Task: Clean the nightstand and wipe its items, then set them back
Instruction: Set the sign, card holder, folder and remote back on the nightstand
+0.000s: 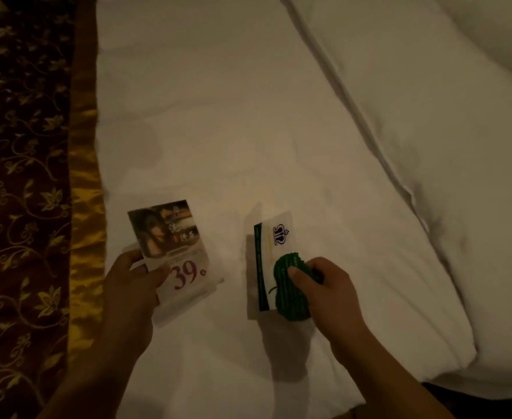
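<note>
My left hand [130, 285] grips the left edge of a clear-framed sign card [176, 246] printed with a dark photo and a red "39", held just above the white bed sheet [218, 131]. My right hand [327, 285] is closed on a bunched green cloth [288, 282] and presses it against a white card with a green stripe and a crown logo [271, 246], which lies on the sheet. The cloth covers the lower part of that card.
A dark red bed runner with gold leaf pattern and a gold satin border [22, 192] runs down the left side. A white pillow [429, 131] fills the right, with its corner near my right forearm.
</note>
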Demonstrator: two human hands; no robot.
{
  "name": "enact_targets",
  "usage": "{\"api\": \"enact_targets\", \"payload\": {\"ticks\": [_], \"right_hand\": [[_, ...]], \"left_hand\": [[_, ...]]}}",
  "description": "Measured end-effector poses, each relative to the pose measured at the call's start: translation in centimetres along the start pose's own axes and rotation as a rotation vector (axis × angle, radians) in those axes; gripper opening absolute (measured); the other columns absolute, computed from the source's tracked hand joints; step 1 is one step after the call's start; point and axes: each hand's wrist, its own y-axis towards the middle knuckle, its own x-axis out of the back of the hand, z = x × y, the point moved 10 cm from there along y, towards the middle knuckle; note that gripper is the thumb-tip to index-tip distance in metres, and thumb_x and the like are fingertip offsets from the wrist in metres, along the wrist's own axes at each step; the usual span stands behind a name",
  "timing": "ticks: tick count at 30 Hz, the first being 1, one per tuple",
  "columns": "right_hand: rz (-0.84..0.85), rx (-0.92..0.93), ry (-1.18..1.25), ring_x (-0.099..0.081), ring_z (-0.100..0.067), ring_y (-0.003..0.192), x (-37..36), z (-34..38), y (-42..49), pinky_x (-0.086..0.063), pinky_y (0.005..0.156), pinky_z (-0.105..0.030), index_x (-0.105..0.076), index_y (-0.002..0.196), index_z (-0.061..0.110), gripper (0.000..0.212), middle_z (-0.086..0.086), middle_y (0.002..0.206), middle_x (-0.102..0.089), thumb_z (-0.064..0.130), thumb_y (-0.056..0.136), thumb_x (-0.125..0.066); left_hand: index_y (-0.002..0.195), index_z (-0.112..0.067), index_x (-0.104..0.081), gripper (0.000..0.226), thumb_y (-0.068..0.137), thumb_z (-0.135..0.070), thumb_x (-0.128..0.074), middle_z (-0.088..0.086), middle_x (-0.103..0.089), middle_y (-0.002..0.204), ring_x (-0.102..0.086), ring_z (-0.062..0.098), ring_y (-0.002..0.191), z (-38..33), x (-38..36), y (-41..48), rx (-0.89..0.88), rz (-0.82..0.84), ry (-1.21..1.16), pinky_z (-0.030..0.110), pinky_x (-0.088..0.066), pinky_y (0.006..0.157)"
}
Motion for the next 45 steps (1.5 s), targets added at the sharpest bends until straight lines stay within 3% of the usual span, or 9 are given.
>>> {"api": "enact_targets", "payload": {"ticks": [4, 8, 11, 17, 26, 29, 35, 40, 45], "right_hand": [[-0.088, 0.037, 0.067, -0.066, -0.016, 0.063, 7.4, -0.1, -0.9, -0.055, 0.055, -0.033, -0.061, 0.076, 0.010, 0.026, -0.007, 0.071, -0.067, 0.033, 0.087, -0.068], [-0.188, 0.090, 0.183, -0.061, -0.007, 0.055, 15.1, -1.2, -2.2, -0.049, 0.046, -0.020, -0.060, 0.074, 0.007, 0.027, -0.004, 0.067, -0.066, 0.028, 0.088, -0.069], [-0.265, 0.095, 0.223, -0.063, -0.008, 0.057, 20.9, -3.0, -3.9, -0.050, 0.048, -0.019, -0.060, 0.070, 0.010, 0.027, -0.004, 0.068, -0.067, 0.029, 0.088, -0.068], [-0.398, -0.001, 0.286, -0.070, -0.023, 0.067, 32.9, -8.2, -8.6, -0.061, 0.056, -0.046, -0.062, 0.068, 0.017, 0.027, -0.003, 0.071, -0.070, 0.037, 0.086, -0.068], [-0.733, -0.110, 0.442, -0.070, -0.034, 0.067, 51.9, -18.6, -17.5, -0.059, 0.060, -0.055, -0.064, 0.071, 0.017, 0.021, -0.011, 0.068, -0.071, 0.033, 0.082, -0.072], [-0.788, -0.161, 0.451, -0.072, -0.026, 0.061, 57.0, -22.2, -20.4, -0.060, 0.057, -0.047, -0.063, 0.070, 0.020, 0.020, -0.008, 0.067, -0.072, 0.031, 0.084, -0.071], [-0.954, -0.189, 0.526, -0.072, -0.014, 0.061, 65.8, -27.9, -25.4, -0.056, 0.050, -0.027, -0.063, 0.070, 0.017, 0.020, 0.001, 0.072, -0.073, 0.029, 0.084, -0.072], [-1.093, -0.204, 0.513, -0.072, -0.016, 0.059, 71.3, -31.1, -27.7, -0.059, 0.050, -0.034, -0.064, 0.069, 0.020, 0.019, 0.001, 0.070, -0.073, 0.028, 0.085, -0.070], [-1.220, -0.217, 0.452, -0.069, -0.004, 0.064, 75.5, -33.2, -28.1, -0.051, 0.045, -0.015, -0.062, 0.072, 0.027, 0.017, 0.011, 0.076, -0.072, 0.034, 0.088, -0.066]], "left_hand": [[0.102, -0.027, -0.061, 0.034, 0.086, 0.004, -0.063, 0.006, -0.074, 0.100, -0.072, 0.028, 0.088, -2.0, -5.7, -4.1, -0.043, 0.094, 0.026, 0.050, -0.058, 0.081], [0.101, -0.023, -0.067, 0.031, 0.085, 0.004, -0.064, 0.003, -0.079, 0.087, -0.076, 0.024, 0.078, -2.8, -12.4, -8.7, -0.071, 0.231, 0.043, 0.040, -0.060, 0.066], [0.098, -0.021, -0.070, 0.030, 0.085, 0.004, -0.061, 0.002, -0.079, 0.088, -0.077, 0.023, 0.078, -2.8, -17.9, -12.8, -0.089, 0.333, 0.066, 0.039, -0.058, 0.067], [0.089, -0.027, -0.075, 0.034, 0.083, 0.004, -0.061, 0.001, -0.079, 0.087, -0.076, 0.019, 0.075, -1.9, -29.3, -22.2, -0.111, 0.513, 0.157, 0.027, -0.055, 0.056], [0.086, -0.024, -0.076, 0.035, 0.077, 0.007, -0.065, 0.005, -0.079, 0.083, -0.075, 0.030, 0.078, 1.3, -45.9, -38.2, -0.180, 0.744, 0.293, 0.049, -0.058, 0.077], [0.084, -0.023, -0.076, 0.033, 0.075, 0.008, -0.068, 0.008, -0.078, 0.080, -0.074, 0.037, 0.082, 2.7, -51.0, -43.1, -0.194, 0.794, 0.332, 0.057, -0.056, 0.086], [0.088, -0.023, -0.075, 0.030, 0.080, 0.004, -0.066, 0.004, -0.079, 0.082, -0.076, 0.030, 0.080, 4.4, -60.8, -52.1, -0.260, 0.947, 0.385, 0.050, -0.058, 0.079], [0.090, -0.026, -0.074, 0.030, 0.083, 0.002, -0.064, -0.002, -0.079, 0.088, -0.076, 0.019, 0.080, 5.3, -68.7, -56.7, -0.290, 1.059, 0.407, 0.038, -0.056, 0.069], [0.097, -0.018, -0.072, 0.030, 0.085, 0.005, -0.059, 0.001, -0.079, 0.090, -0.075, 0.025, 0.087, 7.2, -75.5, -59.5, -0.239, 1.123, 0.412, 0.041, -0.059, 0.074]]}}
